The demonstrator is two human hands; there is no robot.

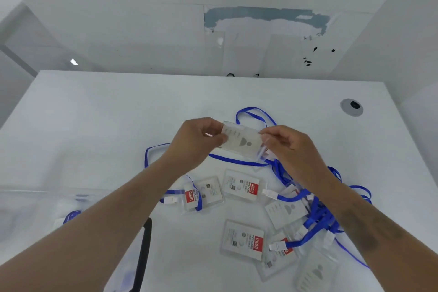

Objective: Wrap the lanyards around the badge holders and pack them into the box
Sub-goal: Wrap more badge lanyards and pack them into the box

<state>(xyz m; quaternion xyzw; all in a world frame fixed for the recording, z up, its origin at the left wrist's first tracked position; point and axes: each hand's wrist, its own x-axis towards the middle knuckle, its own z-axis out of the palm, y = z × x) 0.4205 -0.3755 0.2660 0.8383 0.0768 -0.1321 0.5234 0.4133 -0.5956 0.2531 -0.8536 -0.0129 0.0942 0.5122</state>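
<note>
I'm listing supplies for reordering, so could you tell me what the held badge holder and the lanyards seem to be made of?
The held badge holder, pinched between the left hand and right hand, looks like clear, glossy, rigid plastic: the printed card shows through it, and the others' cards read "PVC CARD". The lanyards look like flat blue woven fabric, matte and limp, judging by their loose loops; the weave itself is too small to confirm.

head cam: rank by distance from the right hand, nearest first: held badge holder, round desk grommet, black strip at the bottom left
1. Held badge holder, pinched by the right hand.
2. Round desk grommet, far right corner.
3. Black strip, bottom left.
</note>
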